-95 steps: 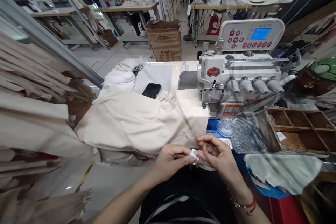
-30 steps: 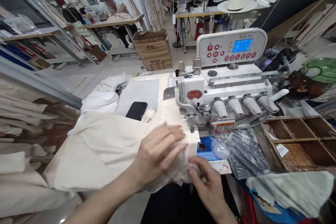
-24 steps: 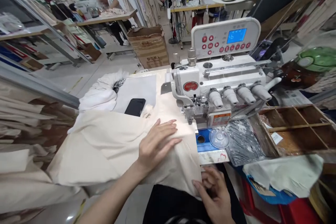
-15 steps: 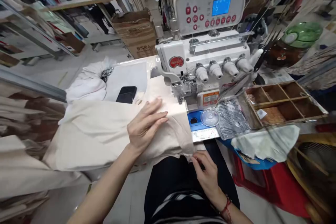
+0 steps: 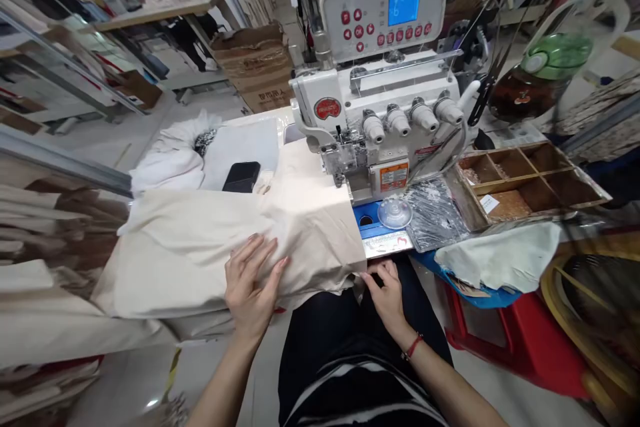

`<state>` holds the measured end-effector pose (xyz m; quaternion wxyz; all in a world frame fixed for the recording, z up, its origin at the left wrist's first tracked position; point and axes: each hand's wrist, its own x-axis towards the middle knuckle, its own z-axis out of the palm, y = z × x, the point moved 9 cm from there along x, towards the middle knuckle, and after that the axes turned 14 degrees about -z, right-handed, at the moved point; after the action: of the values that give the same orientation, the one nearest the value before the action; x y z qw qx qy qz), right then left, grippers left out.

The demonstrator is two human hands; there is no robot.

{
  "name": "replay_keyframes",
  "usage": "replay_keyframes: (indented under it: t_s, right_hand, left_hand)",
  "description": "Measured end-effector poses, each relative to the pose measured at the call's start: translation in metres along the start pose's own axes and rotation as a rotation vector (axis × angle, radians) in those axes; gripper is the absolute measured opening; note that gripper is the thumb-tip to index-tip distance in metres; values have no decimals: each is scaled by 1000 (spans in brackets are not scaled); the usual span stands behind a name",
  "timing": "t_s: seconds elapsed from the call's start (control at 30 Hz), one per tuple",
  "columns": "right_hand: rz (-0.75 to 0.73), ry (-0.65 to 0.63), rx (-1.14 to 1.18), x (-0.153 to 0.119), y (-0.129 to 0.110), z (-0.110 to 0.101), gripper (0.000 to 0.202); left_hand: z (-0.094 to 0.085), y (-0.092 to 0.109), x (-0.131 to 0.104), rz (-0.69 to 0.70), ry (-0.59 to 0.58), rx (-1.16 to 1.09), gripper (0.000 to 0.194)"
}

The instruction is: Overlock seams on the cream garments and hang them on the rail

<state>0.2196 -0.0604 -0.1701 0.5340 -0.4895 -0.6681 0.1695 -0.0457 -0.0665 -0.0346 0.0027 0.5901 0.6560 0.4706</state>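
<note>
Cream fabric (image 5: 200, 247) is spread over the table, its upper right part lying by the presser foot of a white overlock sewing machine (image 5: 385, 93). My left hand (image 5: 253, 280) rests on the cloth near its front edge, fingers spread and palm down. At the fabric's lower right corner, my right hand (image 5: 385, 290) pinches the edge between thumb and fingers, just above my lap. A red bracelet (image 5: 413, 347) circles the right wrist.
A black phone (image 5: 241, 177) lies behind the cloth, beside a white fabric bundle (image 5: 170, 157). Right of the machine sit a divided wooden tray (image 5: 537, 181) and a green-lidded jug (image 5: 550, 73). A red stool (image 5: 530, 353) stands at the right. Another person is at the far left.
My left hand has slid back toward me and to the left, away from the machine. My right hand, still pinching the fabric corner, has shifted slightly up. The view has moved a little.
</note>
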Motion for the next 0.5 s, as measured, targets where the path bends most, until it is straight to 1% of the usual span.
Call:
replay_keyframes:
  t_s: [0.07, 0.13, 0.2, 0.27, 0.3, 0.37, 0.43, 0.5]
  right_hand:
    - [-53, -3, 21, -5, -14, -11, 21]
    - [-134, -36, 73, -11, -36, -18, 19]
    - [-221, -114, 164, -17, -60, -17, 21]
    - [-246, -193, 247, -20, -74, -10, 25]
    - [-225, -215, 269, -20, -75, -6, 26]
    - [-138, -220, 273, -16, -63, 0, 25]
    - [-56, -195, 249, -8, -42, 5, 26]
    - [-19, -158, 226, 3, -20, 10, 35]
  left_hand:
    - [-1, 1, 3, -4, -2, 4, 26]
    - [1, 0, 4, -26, -18, 17, 22]
    - [3, 1, 4, -24, -21, 27, 19]
    - [6, 2, 3, -20, -33, 35, 18]
    - [6, 2, 2, -18, -38, 33, 17]
    - [7, 0, 1, -23, -50, 30, 18]
    - [6, -6, -1, -43, -58, 46, 20]
    - [8, -15, -2, -62, -75, 92, 22]
